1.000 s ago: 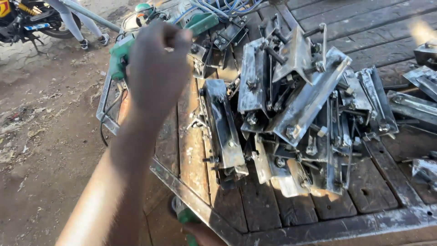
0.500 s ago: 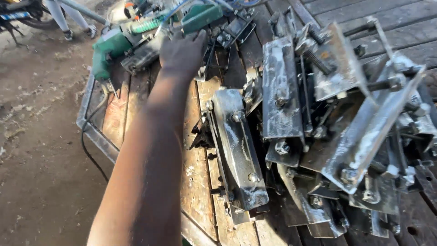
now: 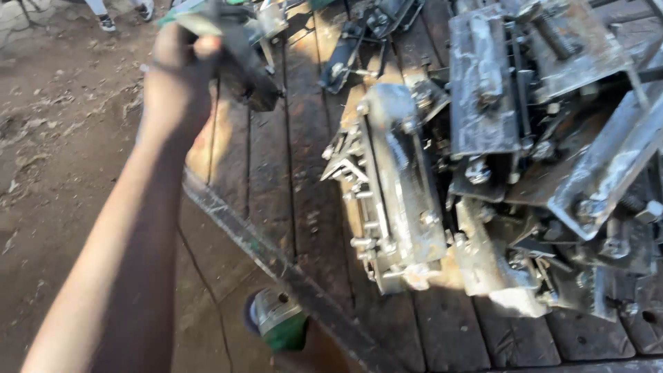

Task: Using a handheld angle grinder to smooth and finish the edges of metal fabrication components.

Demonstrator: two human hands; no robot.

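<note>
Left hand (image 3: 176, 76) clenched on dark boxy power tool (image 3: 242, 59) above rough wooden planks (image 3: 276, 179)

one power tool (image 3: 242, 55), many metal brackets (image 3: 400, 186)

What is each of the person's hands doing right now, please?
Left hand: closed around a green and black power tool.
Right hand: not in view.
</note>
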